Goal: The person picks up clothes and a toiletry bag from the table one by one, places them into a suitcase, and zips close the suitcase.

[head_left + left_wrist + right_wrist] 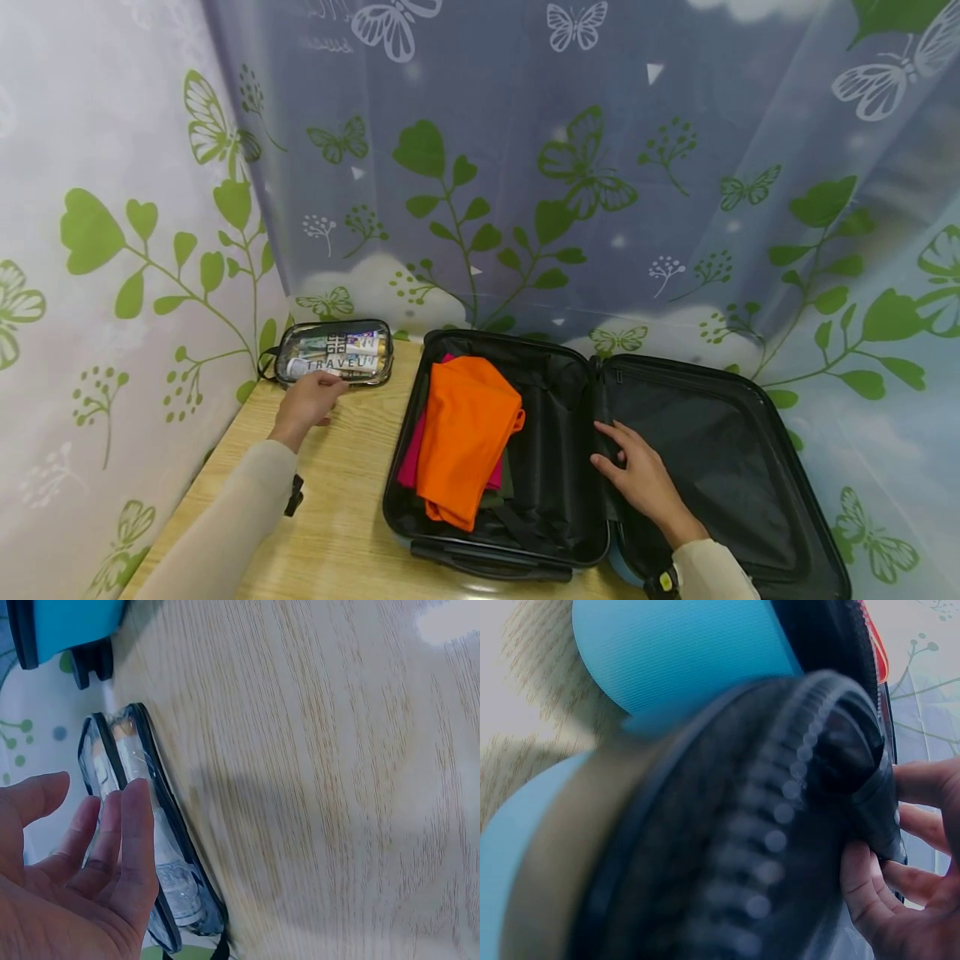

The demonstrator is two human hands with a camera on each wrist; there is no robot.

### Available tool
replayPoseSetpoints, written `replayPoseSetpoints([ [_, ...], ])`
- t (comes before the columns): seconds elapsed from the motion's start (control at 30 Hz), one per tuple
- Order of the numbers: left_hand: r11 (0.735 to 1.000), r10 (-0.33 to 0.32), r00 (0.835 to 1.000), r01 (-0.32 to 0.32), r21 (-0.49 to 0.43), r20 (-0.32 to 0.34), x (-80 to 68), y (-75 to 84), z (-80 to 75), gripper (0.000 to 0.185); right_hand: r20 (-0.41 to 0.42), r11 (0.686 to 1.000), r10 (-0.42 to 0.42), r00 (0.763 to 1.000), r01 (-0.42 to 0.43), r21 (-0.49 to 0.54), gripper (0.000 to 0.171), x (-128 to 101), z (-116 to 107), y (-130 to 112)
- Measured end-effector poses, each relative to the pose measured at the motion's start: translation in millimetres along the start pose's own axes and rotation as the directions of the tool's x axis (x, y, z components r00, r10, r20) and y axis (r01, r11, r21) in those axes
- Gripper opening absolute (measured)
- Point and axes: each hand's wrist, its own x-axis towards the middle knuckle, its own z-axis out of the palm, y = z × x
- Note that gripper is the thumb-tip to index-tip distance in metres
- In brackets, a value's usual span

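Cream sleeves at lower frame lead to separate hands, fingers relaxed: left hand at the clear plastic, black-trimmed pouch, left of centre; right hand mid-suitcase, over the open black-lined suitcase. Shallow fingertip grip could drop the pouch.

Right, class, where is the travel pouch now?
In the head view, the pouch is on the table at left, just beyond the left hand and left of the suitcase.
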Motion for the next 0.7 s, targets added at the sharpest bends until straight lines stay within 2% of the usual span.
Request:
replayPoseSetpoints([
  [0.3, 0.999, -0.021, 0.998, 0.022, 0.024, -0.054, 4.6, -6.7, -4.5, 0.048, -0.008, 1.000, -0.003, 1.000, 0.003, -0.001, 0.060, 0.2, 1.0, 0.4],
  [0.7, 0.997, -0.038, 0.980, 0.050, 0.056, -0.193, 10.3, -22.6, -14.0, 0.045, -0.006, 1.000, 0.004, 1.000, -0.004, -0.008, 0.060, 0.5, 1.4, 1.1],
])
